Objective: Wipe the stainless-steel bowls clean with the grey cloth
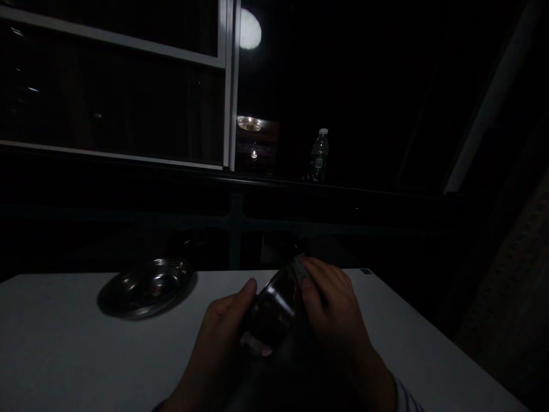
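- One small metal bowl point(274, 315) is in the middle of the view, tilted, between the two hands and above the surface point(64, 337); its lower part is in deep shadow.
- The left hand point(225, 323) is partly closed and grasps the bowl from its left side: the thumb lies near the upper edge, and a fingertip shows below the bowl.
- The right hand point(332, 300) is bent around one pale cloth or tissue point(299, 268), pinched between thumb and fingers at the bowl's upper right side. I cannot tell which of these two materials it is.
- A striped sleeve point(406, 397) shows at the right wrist.
- One wide, shallow metal dish point(124, 297) is on the white surface, to the left of the hands and well apart from them.
- One dark label point(366, 271) is at the far right corner of the surface.
- Beyond the surface, one clear bottle point(319, 159) with a white cap stands upright on a dark ledge point(274, 179).
- To the left of the bottle is a white window frame point(229, 86), and just beside it one round bright light point(250, 30).
- The hands hide part of the bowl, and the darkness hides much of the background.
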`<state>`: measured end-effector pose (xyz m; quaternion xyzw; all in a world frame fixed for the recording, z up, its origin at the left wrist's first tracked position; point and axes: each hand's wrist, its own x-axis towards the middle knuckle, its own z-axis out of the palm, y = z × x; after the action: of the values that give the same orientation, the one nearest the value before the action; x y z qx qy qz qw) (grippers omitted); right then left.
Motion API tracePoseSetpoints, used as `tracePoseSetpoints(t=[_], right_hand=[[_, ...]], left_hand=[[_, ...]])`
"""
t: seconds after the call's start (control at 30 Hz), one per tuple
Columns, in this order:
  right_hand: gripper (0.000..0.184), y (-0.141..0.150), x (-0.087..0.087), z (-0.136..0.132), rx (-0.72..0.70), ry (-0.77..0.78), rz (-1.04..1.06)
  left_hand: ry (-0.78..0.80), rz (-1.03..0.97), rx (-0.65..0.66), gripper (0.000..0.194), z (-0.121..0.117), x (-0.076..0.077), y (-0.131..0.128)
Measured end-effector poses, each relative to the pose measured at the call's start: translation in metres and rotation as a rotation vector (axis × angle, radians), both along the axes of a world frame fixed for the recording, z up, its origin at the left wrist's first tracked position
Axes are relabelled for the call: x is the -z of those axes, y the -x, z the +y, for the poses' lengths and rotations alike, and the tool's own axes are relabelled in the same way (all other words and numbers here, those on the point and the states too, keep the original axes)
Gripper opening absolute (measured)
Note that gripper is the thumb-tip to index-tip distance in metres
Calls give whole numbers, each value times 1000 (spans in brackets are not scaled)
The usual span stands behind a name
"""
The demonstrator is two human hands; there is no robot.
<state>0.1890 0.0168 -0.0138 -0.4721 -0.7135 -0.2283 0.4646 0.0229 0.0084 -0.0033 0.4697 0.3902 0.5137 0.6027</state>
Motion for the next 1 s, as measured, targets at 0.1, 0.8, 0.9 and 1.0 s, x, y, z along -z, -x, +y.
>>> tracePoseSetpoints(t=[0.1,0.8,0.9,1.0], right_hand=[[30,10,3,-2,-32,-81,-32],[26,26,9,-6,-170,-186,-197],[29,11,5,-1,-93,-77,-88],[29,5,4,0,-66,-17,-25]], left_hand=[[-1,-14,-40,47,1,0,1],[10,-172,-109,36,9,9,6],[25,-145,-71,36,7,8,5],[35,-140,-64,36,4,5,3]])
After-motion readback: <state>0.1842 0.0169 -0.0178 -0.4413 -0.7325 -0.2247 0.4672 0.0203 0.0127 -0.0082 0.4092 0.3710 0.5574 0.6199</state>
